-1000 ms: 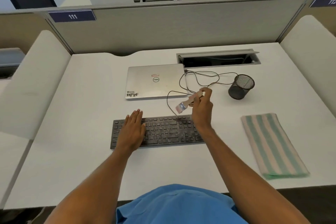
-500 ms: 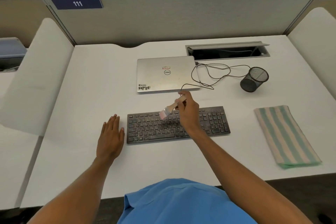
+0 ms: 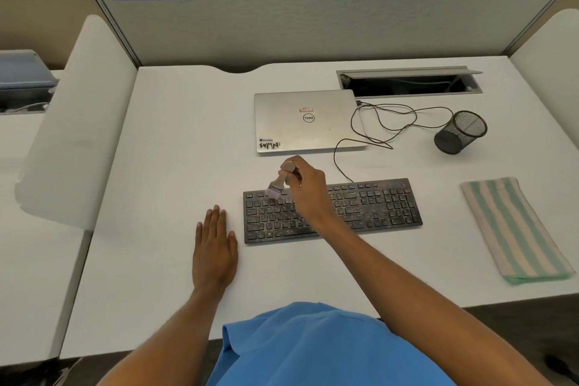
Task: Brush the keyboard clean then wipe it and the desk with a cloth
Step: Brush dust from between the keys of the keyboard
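Gripping a small brush (image 3: 279, 183) by its handle, the right hand (image 3: 305, 186) is reaching over the left part of the dusty black keyboard (image 3: 376, 207), with the bristles pointing down at the top row of keys near its left end. The left hand (image 3: 214, 247) is lying flat on the white desk (image 3: 188, 150) just beside the keyboard's left edge, fingers straight and together, holding nothing. A folded green-and-cream striped cloth (image 3: 513, 229) is lying on the desk well to the right of the keyboard. Behind the keyboard a closed silver laptop (image 3: 308, 121) is sitting, a thin black cable (image 3: 385, 122) looping between it and a black mesh cup (image 3: 460, 131).
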Available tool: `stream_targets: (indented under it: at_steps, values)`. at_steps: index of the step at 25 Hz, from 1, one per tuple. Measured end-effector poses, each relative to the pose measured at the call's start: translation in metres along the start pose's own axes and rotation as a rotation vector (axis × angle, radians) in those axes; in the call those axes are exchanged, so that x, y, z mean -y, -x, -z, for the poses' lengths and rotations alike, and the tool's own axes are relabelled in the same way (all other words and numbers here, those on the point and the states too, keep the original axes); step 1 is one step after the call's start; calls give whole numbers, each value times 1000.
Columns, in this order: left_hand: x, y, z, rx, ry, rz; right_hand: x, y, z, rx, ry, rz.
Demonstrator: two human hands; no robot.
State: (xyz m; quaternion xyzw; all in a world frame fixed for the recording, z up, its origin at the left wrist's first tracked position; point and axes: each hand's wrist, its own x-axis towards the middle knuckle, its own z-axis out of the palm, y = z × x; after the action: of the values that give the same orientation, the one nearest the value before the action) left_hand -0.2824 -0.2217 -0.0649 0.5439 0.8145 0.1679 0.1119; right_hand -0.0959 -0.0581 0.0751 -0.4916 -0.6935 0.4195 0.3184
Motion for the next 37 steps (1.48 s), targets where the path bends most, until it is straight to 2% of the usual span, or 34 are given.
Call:
stream_targets:
  at_steps: [8, 21, 25, 31, 37]
  values:
    - [-2, 1, -2, -17, -15, 4, 24, -8, -31, 102, 26, 13]
    - [-1, -1, -2, -12, -39, 14, 26, -11, -58, 173, 186, 75]
    - [0, -1, -4, -27, -21, 13, 19, -10, -47, 150, 262, 114]
    - [-1, -1, -4, -27, -21, 9, 29, -5, -54, 139, 191, 86]
    - [-1, -1, -4, -22, -29, 14, 24, -1, -48, 141, 220, 52]
